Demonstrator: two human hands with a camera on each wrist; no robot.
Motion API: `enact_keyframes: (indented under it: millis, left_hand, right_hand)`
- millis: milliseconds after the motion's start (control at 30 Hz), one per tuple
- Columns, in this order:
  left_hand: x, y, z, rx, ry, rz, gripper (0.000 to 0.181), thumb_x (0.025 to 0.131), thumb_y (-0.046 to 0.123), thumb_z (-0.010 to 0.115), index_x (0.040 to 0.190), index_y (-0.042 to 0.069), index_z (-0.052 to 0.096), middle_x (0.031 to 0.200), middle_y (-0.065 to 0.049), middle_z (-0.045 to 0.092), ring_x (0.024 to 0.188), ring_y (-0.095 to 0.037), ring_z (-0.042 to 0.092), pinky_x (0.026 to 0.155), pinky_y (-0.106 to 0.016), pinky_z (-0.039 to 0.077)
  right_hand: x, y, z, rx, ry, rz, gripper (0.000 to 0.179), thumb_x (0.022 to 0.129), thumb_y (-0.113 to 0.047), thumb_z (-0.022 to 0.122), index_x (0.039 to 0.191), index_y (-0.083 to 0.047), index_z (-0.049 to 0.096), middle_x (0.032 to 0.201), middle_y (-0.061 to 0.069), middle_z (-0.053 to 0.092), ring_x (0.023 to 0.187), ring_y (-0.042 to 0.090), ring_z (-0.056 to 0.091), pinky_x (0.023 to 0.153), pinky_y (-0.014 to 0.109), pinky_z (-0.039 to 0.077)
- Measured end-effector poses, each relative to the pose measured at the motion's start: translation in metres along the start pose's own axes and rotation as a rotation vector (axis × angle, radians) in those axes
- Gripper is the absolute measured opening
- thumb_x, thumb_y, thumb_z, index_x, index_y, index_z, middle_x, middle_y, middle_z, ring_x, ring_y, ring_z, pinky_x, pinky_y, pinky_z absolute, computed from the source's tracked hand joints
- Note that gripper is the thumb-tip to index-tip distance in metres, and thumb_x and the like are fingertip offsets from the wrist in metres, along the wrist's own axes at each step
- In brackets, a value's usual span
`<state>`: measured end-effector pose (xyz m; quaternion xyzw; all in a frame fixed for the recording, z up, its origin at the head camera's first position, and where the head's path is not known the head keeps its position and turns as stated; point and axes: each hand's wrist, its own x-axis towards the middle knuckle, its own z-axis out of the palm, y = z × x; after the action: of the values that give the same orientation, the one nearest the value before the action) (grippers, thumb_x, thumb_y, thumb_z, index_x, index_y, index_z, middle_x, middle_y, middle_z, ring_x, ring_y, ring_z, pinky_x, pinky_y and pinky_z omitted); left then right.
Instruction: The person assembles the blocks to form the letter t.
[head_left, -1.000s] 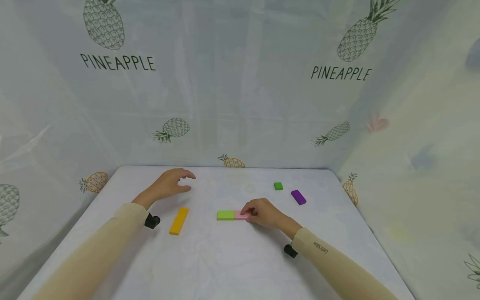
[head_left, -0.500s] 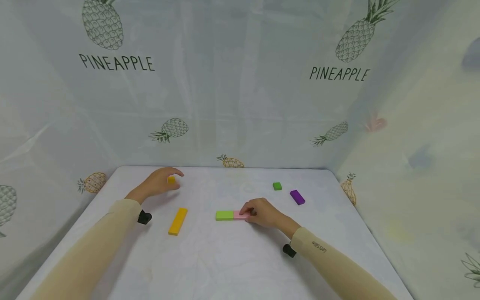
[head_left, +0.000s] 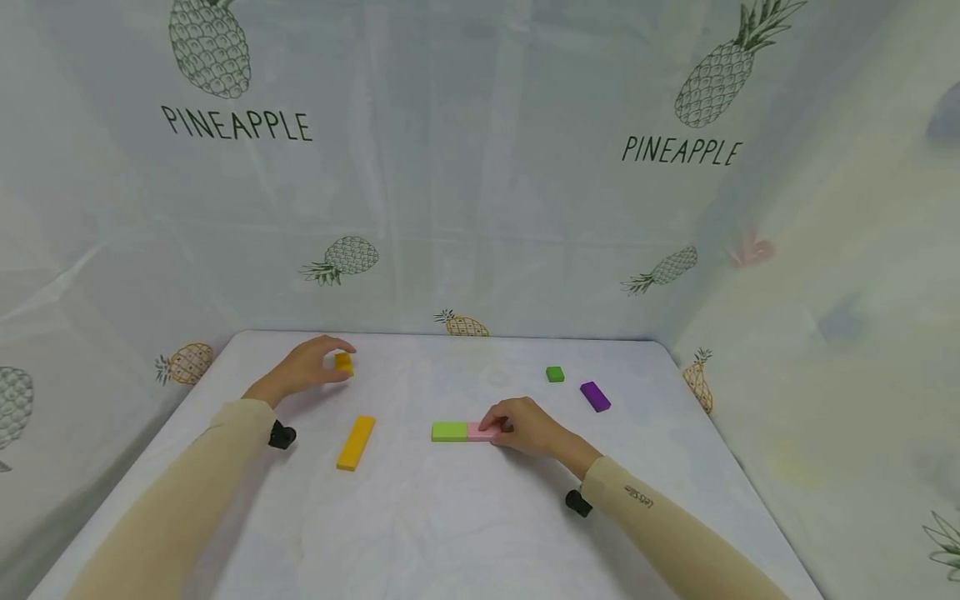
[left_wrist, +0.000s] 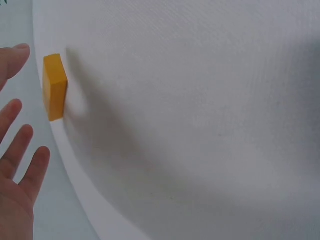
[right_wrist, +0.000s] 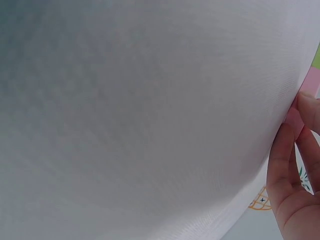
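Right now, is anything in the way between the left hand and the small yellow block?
Nothing visible. The left wrist view shows only a bare gap between the left hand and the small yellow block; the longer yellow block lies well outside it.

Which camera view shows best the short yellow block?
The left wrist view: the short yellow block appears large and unobstructed there. The head view shows it small, partly behind the left grip; the right wrist view does not show it.
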<state>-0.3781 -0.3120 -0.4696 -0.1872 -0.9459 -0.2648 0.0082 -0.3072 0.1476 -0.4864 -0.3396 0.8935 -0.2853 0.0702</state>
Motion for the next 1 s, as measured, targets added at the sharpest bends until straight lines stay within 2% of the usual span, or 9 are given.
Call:
enact_keyframes:
  millis: [333,500,633,1000]
  left_hand:
    - [0.003,-0.008,0.004,-0.019,-0.014,-0.054,0.049,0.095,0.017,0.081,0.14,0.006,0.063,0.149,-0.022,0.057,0.139,-0.045,0.047,0.12,-0.067,0.033]
    - [0.004,-0.014,0.007,-0.013,-0.009,-0.057,0.049,0.095,0.016,0.081,0.139,0.005,0.063,0.148,-0.024,0.057,0.139,-0.048,0.047,0.119,-0.068,0.034]
    - [0.002,-0.017,0.008,-0.023,-0.007,-0.064,0.048,0.095,0.016,0.08,0.139,0.004,0.063,0.146,-0.024,0.058,0.137,-0.048,0.049,0.116,-0.068,0.037]
    - [0.005,-0.024,0.011,-0.056,-0.007,-0.053,0.044,0.094,0.015,0.082,0.134,0.007,0.066,0.141,-0.02,0.062,0.128,-0.043,0.055,0.11,-0.062,0.046]
  right_hand:
    - [-0.001,0.002,0.0,0.016,-0.008,0.012,0.021,0.096,-0.005,0.079,0.114,-0.016,0.08,0.109,-0.005,0.075,0.095,0.016,0.065,0.086,0.031,0.059]
    - [-0.001,0.002,-0.001,0.01,-0.008,0.003,0.021,0.095,-0.004,0.079,0.113,-0.015,0.08,0.108,-0.004,0.075,0.094,0.018,0.066,0.085,0.031,0.059]
    - [-0.001,0.003,-0.001,0.015,-0.009,0.006,0.021,0.095,-0.005,0.079,0.113,-0.016,0.08,0.108,-0.006,0.075,0.093,0.015,0.065,0.086,0.03,0.059]
    - [0.0,0.004,0.0,0.012,-0.006,0.015,0.021,0.095,-0.006,0.08,0.113,-0.017,0.08,0.108,-0.008,0.074,0.093,0.013,0.064,0.085,0.027,0.058]
